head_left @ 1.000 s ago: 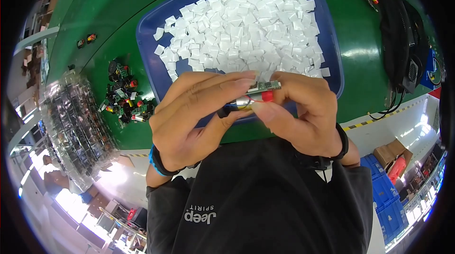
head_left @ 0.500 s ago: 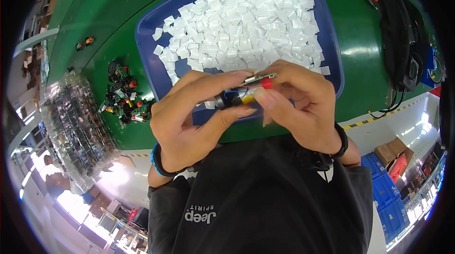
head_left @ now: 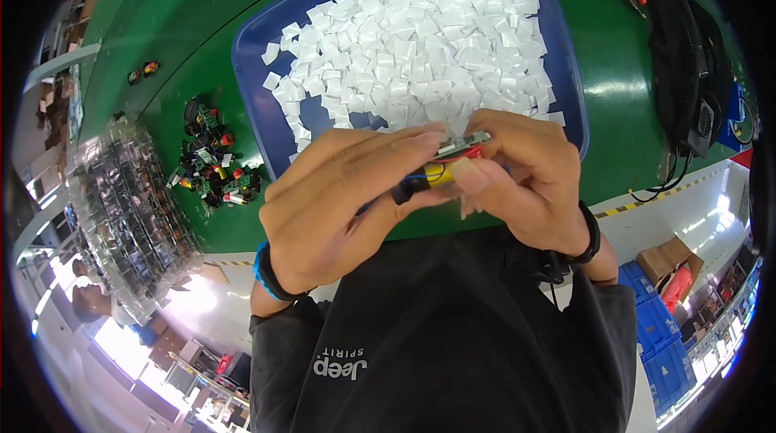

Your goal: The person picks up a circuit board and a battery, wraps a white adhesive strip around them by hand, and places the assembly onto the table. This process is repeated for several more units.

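Note:
Between both hands, above the near rim of a blue tray (head_left: 246,86), is a small circuit board assembly (head_left: 439,175). It has a yellow battery-like cylinder, a black part at its left end, red and dark wires, and a green board on top. My left hand (head_left: 331,199) is closed on its left side, fingers along the board and thumb below. My right hand (head_left: 529,170) pinches its right end, thumb against the red part. Fingers hide much of the assembly. Many small white square pieces (head_left: 420,45) lie heaped in the tray.
On the green table (head_left: 606,142), similar assemblies form a pile (head_left: 212,162) left of the tray. Farther left are stacked parts in clear plastic (head_left: 133,199). A black bag (head_left: 679,61) lies at right; blue crates (head_left: 659,336) stand below. Another person (head_left: 93,301) appears at lower left.
Both hands have shifted slightly right with the assembly. My left fingers now reach farther over it, covering more of the black end, and the board shows more of its top.

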`<move>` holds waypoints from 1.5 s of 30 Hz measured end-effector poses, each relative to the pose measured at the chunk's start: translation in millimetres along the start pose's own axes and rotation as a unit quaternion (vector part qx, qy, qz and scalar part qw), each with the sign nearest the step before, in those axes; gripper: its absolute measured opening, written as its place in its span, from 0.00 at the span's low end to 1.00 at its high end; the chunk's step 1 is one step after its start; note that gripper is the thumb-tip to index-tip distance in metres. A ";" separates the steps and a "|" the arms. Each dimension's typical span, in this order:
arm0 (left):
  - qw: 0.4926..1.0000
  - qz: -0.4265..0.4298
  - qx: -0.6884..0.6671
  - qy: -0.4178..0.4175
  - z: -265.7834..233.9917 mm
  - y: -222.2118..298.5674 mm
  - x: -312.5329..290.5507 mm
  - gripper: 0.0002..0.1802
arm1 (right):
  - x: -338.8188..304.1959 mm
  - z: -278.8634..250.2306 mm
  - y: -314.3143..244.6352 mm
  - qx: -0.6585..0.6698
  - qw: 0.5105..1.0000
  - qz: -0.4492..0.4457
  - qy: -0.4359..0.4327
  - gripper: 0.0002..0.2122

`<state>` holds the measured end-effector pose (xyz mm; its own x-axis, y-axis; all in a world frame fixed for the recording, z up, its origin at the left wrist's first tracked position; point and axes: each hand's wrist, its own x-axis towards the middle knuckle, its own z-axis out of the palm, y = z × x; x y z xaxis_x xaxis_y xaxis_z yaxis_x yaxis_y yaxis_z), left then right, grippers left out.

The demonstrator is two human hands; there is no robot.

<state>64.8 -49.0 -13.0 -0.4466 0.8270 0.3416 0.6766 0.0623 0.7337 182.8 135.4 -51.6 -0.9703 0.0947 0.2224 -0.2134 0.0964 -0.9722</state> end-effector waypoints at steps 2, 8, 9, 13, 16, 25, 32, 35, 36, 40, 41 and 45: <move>1.000 -0.005 -0.007 0.007 2.9 0.5 0.1 0.23 | 0.1 6.0 -5.4 0.030 0.998 0.047 0.018 0.08; 0.998 -0.021 -0.049 0.025 5.3 0.1 0.2 0.22 | 1.1 7.5 -9.1 0.064 0.991 0.116 0.026 0.09; 0.998 -0.021 -0.050 0.024 5.1 -1.4 -0.8 0.22 | 1.0 7.9 -9.4 0.064 0.991 0.116 0.027 0.09; 0.996 -0.022 -0.078 0.026 5.5 -5.6 -4.5 0.21 | 2.9 9.8 -10.1 0.051 0.991 0.121 0.023 0.08; 0.926 -0.237 -0.292 0.044 4.0 6.9 -1.6 0.18 | 9.7 7.8 -7.3 -0.037 0.999 -0.018 0.025 0.07; 0.837 -0.287 -0.465 0.022 7.4 0.4 2.2 0.15 | 4.5 21.4 -16.1 -0.173 0.971 -0.065 0.153 0.13; 0.751 -0.407 -0.516 0.059 11.3 16.5 9.3 0.15 | 7.6 15.9 -8.5 -0.249 0.942 -0.161 0.155 0.15; 0.825 -0.387 -0.412 0.003 8.3 15.0 3.0 0.13 | 7.1 17.9 -8.3 -0.249 0.946 -0.141 0.155 0.14; 0.856 -0.374 -0.356 -0.025 7.1 14.5 2.2 0.13 | 7.1 18.3 -8.3 -0.248 0.947 -0.131 0.155 0.14; 0.869 -0.356 -0.339 -0.045 3.7 12.0 4.6 0.11 | 7.3 22.0 -9.7 -0.207 0.962 -0.088 0.157 0.13; 0.870 -0.357 -0.338 -0.044 1.8 11.6 6.7 0.11 | 8.4 21.4 -9.4 -0.207 0.962 -0.089 0.157 0.13; 0.806 -0.401 -0.430 -0.068 -4.4 12.7 16.3 0.12 | 12.9 16.4 -8.3 -0.272 0.934 -0.168 0.159 0.11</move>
<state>63.6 -37.2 4.5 -0.4311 0.7709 -0.4689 -0.4787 0.2452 0.8431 170.2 119.6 -41.8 -0.7582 0.2490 0.6026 -0.3272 0.6542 -0.6819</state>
